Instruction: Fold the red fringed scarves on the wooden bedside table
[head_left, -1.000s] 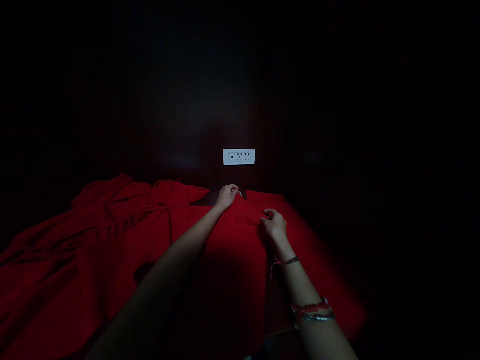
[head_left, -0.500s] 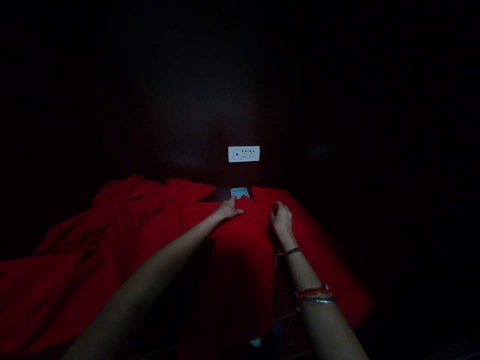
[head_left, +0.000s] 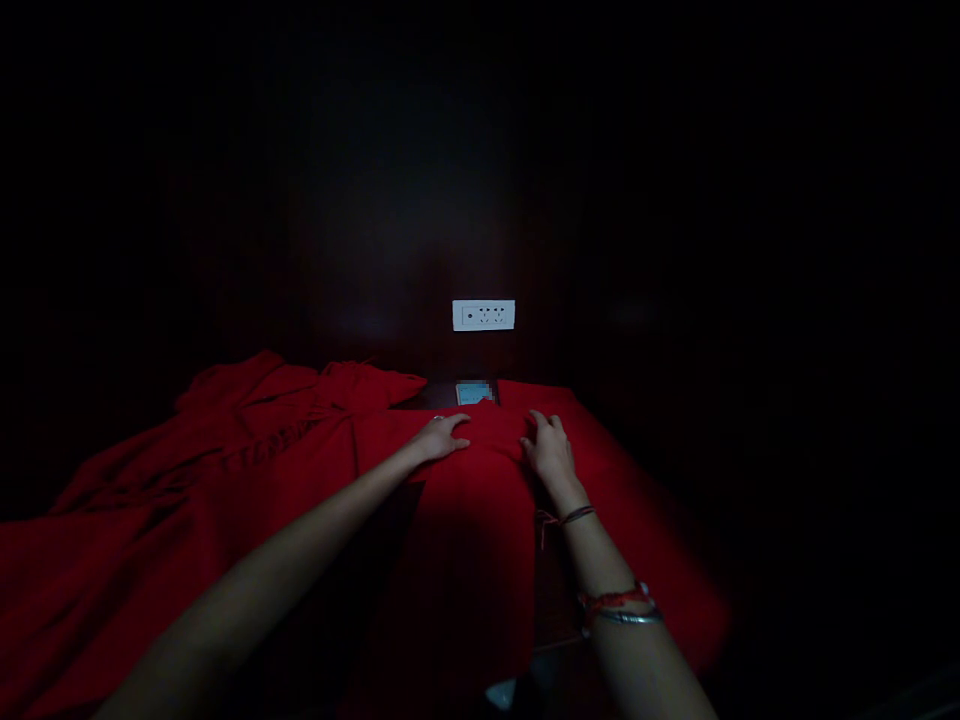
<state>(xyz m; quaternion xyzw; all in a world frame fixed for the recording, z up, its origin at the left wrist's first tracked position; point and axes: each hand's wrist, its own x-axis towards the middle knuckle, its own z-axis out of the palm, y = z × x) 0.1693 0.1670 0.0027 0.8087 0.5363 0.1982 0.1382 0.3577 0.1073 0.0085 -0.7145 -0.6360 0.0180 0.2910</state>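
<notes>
Red cloth lies spread over a dark surface, and its front part hangs down towards me. My left hand rests on the cloth's far left part, thumb and fingers apart. On the far right part lies my right hand, its fingers spread and slightly bent, touching the cloth. Bracelets circle my right wrist and forearm. Just beyond the cloth, between the two hands, a phone with a lit screen is partly covered by the cloth's edge.
A bunched, wrinkled heap of red fabric fills the left side. Another flat red piece extends along the right. A white wall socket sits on the dark wall behind the phone. Much of the surroundings is too dark to make out.
Both hands have shifted a little left and nearer to me. The left fingers have come away from beside the phone, and the right fingers have spread wider on the cloth.
</notes>
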